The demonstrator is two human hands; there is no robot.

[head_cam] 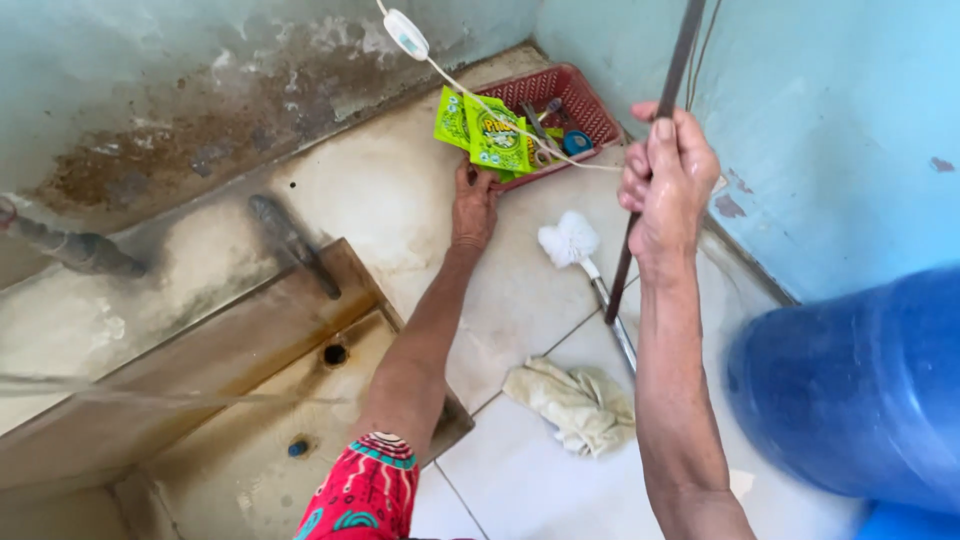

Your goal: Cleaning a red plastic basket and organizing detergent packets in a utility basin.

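My left hand (473, 205) reaches to the floor and grips the near rim of a red plastic basket (590, 110) in the corner. Green sachets (485, 132) stand in the basket with small items behind them. My right hand (665, 180) is raised and closed around a thin dark rod (650, 150) that runs upright from the floor tiles past the top of the view. A white toilet brush (570, 240) with a metal handle lies on the tiles just left of the rod's lower end.
A crumpled pale cloth (575, 400) lies on the tiles near me. A large blue drum (860, 390) stands at right by the turquoise wall. A stained sunken floor section with a drain hole (335, 353) is at left. A white cord with an inline switch (405, 33) hangs over the basket.
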